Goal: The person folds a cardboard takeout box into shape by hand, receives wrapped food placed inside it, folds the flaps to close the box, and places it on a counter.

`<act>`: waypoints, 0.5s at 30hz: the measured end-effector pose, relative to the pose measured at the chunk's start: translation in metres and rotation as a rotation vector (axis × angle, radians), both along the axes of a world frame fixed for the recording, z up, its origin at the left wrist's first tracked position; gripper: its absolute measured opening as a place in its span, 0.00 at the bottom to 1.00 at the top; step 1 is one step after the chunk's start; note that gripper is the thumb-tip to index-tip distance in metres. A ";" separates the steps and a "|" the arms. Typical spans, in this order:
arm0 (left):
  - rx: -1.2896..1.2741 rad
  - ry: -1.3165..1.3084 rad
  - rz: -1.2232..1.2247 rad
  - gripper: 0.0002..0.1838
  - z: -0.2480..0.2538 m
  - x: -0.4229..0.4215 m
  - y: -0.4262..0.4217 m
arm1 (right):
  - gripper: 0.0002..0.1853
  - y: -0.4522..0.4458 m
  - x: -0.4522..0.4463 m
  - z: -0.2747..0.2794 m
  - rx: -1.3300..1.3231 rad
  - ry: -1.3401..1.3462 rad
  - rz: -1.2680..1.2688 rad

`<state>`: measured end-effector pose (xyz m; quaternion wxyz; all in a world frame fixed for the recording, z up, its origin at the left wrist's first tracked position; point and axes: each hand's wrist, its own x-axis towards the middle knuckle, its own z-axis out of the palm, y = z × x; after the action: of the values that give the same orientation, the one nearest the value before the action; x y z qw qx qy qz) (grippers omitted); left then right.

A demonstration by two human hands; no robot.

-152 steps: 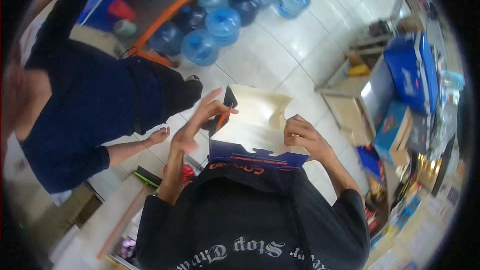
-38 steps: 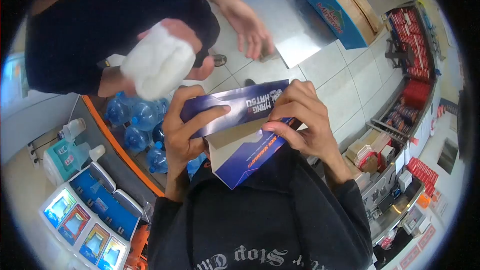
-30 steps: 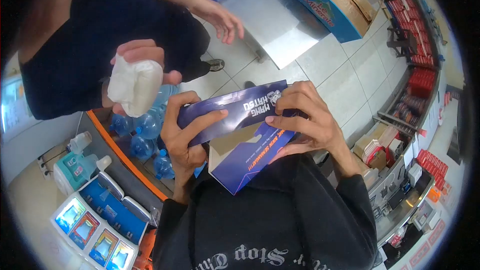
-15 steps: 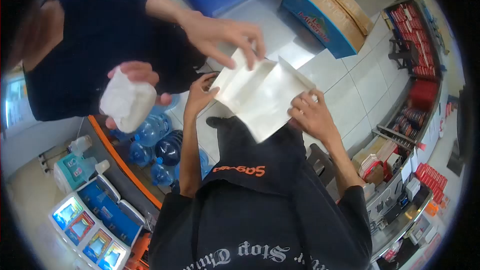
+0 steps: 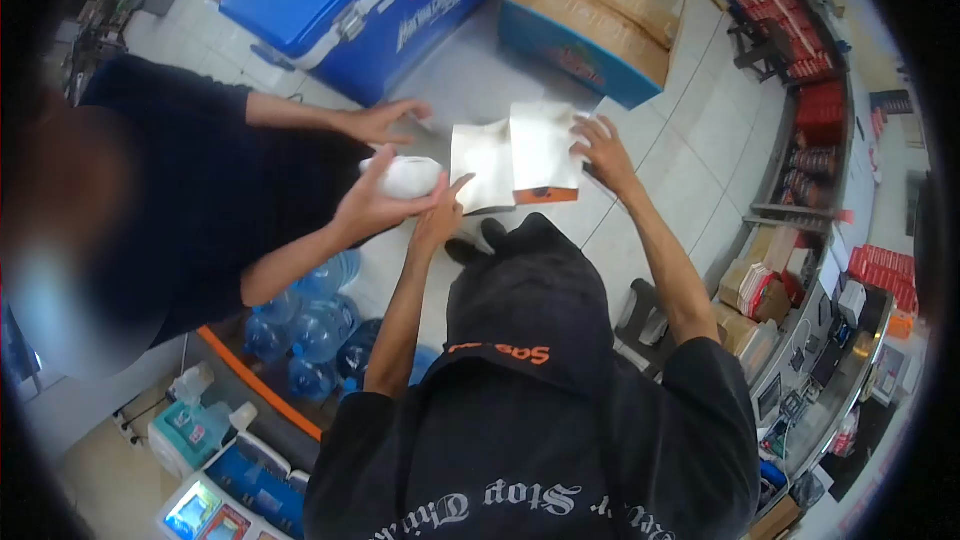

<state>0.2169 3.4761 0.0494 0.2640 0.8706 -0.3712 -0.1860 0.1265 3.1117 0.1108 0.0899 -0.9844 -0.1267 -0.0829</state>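
Note:
An opened cardboard food box (image 5: 545, 145), white inside with an orange printed side, lies spread in front of me. My left hand (image 5: 440, 215) grips its left edge, with the index finger on the white surface. At the opposite edge, my right hand (image 5: 605, 152) has its curled fingers on the raised flap. Just left of the box, another person's hand (image 5: 375, 202) holds a white wrapped bundle (image 5: 412, 178), close to my left hand. That person's other hand (image 5: 385, 122) is behind it, fingers apart.
A blue cooler box (image 5: 350, 15) and a brown-and-blue carton (image 5: 590, 25) stand beyond the food box. Blue water bottles (image 5: 310, 325) are grouped at lower left. Shelves with red packs (image 5: 780, 10) line the right side. The other person (image 5: 200, 170) stands at left.
The food box has turned and unfolded flatter, showing its orange side. The other person's bundle has moved right, up to the box, and their other hand has drawn back from it.

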 end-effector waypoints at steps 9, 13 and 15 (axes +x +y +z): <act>0.039 0.506 0.428 0.22 -0.078 0.026 -0.051 | 0.13 -0.033 0.029 -0.034 -0.132 -0.057 -0.071; -0.239 0.562 0.607 0.21 -0.094 0.025 -0.078 | 0.13 -0.072 0.048 -0.051 -0.143 0.056 0.006; -0.283 0.541 0.664 0.22 -0.136 0.030 -0.089 | 0.13 -0.089 0.048 -0.052 -0.143 0.096 0.092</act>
<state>0.2465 3.3867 -0.0866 0.5134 0.8179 -0.0111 -0.2596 0.1750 3.0228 0.0584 0.0289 -0.9843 -0.1730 -0.0221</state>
